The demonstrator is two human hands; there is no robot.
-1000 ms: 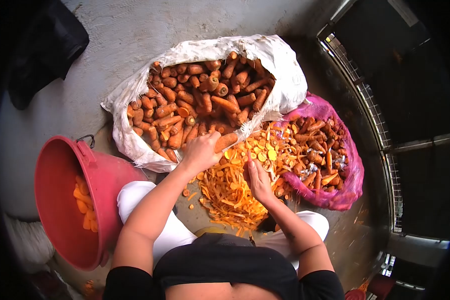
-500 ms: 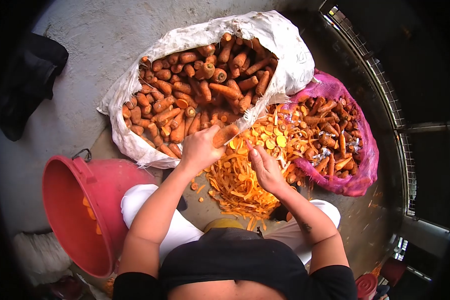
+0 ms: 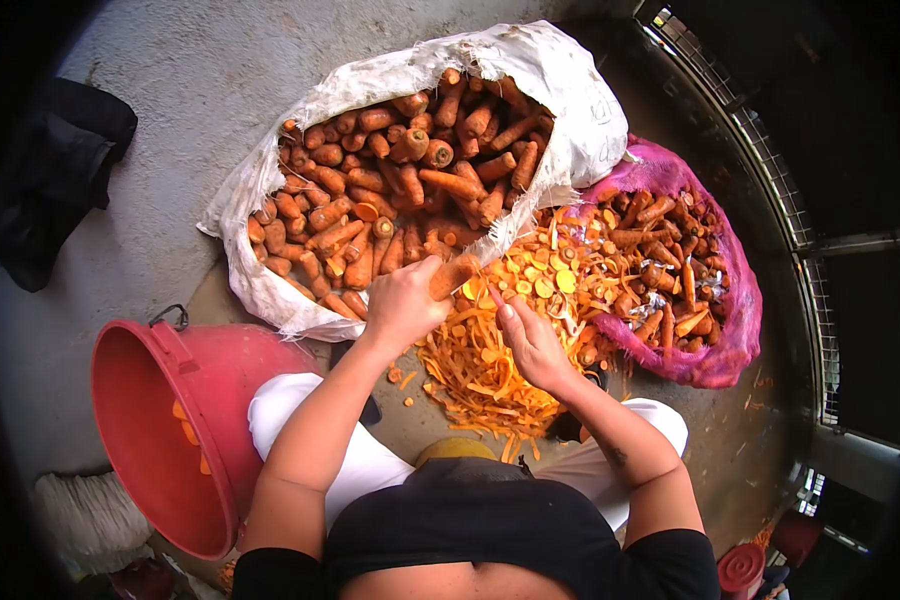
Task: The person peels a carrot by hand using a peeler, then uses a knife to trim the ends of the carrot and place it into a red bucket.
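A thick unpeeled-looking carrot (image 3: 454,277) is gripped in my left hand (image 3: 406,306), its end pointing up and right. Facing it, my right hand (image 3: 534,346) is closed with the thumb extended along a thin reddish tool (image 3: 496,297); the tool's kind is hard to make out. A small gap shows between the tool and the carrot. Under both hands spreads a heap of orange peelings (image 3: 485,375) with round carrot slices (image 3: 543,275) on top. Just beyond, a white woven sack (image 3: 315,95) lies open, full of carrots (image 3: 395,185).
A pink mesh sack (image 3: 735,330) of carrots and scraps lies right of the heap. By my left knee, a tipped red bucket (image 3: 160,450) holds a few orange pieces (image 3: 185,430). Black cloth (image 3: 65,180) lies at far left. A metal grating (image 3: 770,170) runs along the right.
The view has shifted slightly. Both hands keep nearly the same pose, with the carrot still in my left hand and the thin tool in my right.
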